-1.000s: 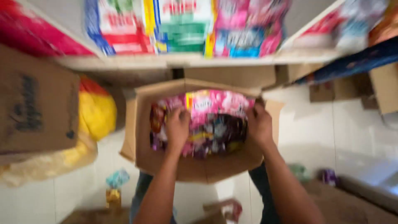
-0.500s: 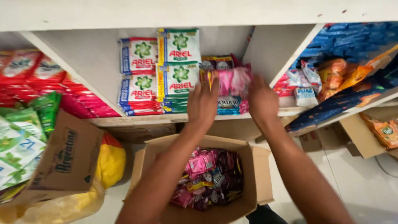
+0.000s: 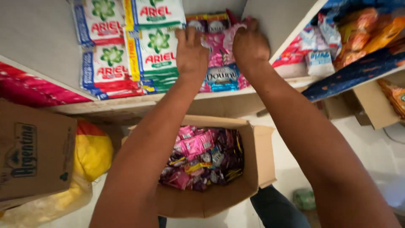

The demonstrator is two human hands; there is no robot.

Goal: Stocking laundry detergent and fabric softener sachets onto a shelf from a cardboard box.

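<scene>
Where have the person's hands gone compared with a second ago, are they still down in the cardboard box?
No. Both hands, left hand and right hand, have risen out of the cardboard box to the pink sachets on the shelf.

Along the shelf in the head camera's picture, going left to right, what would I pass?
Red packets → white and green detergent sachets → left hand → pink sachets → right hand → small white packets → orange snack packets.
</scene>
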